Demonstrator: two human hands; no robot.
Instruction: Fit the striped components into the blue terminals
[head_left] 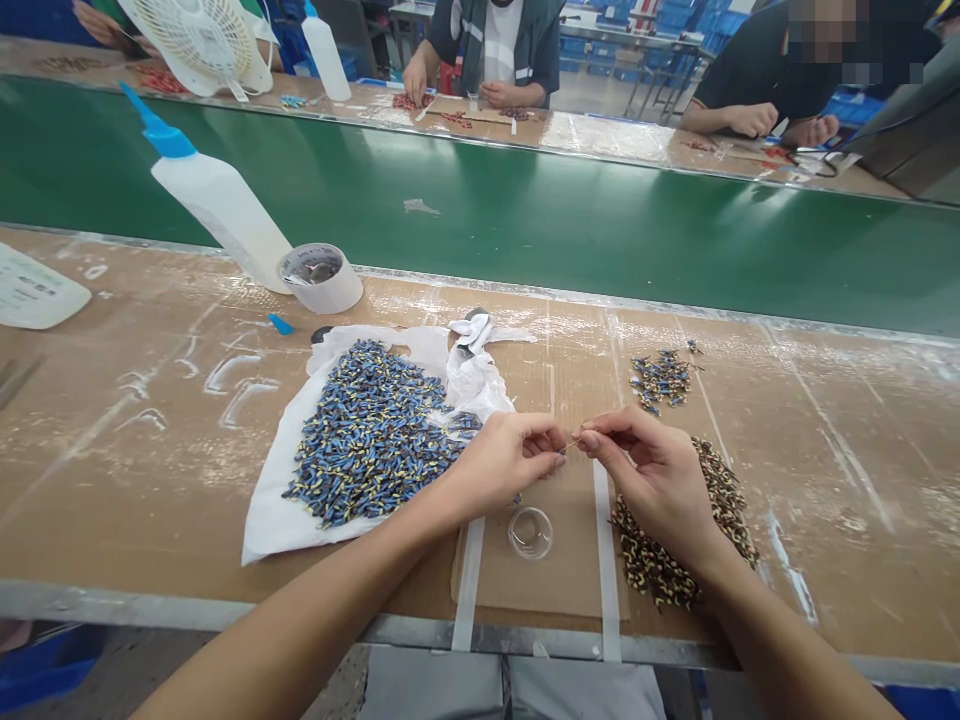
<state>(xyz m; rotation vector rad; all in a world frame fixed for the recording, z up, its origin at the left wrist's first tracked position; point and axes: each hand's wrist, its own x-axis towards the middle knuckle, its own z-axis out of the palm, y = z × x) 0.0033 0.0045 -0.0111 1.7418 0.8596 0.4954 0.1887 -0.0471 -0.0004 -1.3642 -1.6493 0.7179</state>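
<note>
My left hand (517, 452) and my right hand (637, 460) meet above a taped cardboard sheet (562, 590), both pinched closed. Between their fingertips is a thin yellowish piece (571, 443), too small to name. Left of my left hand, many small blue, yellow and dark parts (375, 430) lie heaped on white paper (262, 530). Beneath and beside my right hand spreads a pile of small black and cream parts (660, 570). Beyond it sits a smaller cluster of blue-and-dark pieces (660, 378). A small clear cup (530, 533) stands on the cardboard.
A white bottle with a blue nozzle (217, 205) and a tape roll (322, 280) stand at the back left, near a blue cap (280, 324). Crumpled white paper (472, 375) lies behind my left hand. Across the green belt (495, 220), other people work.
</note>
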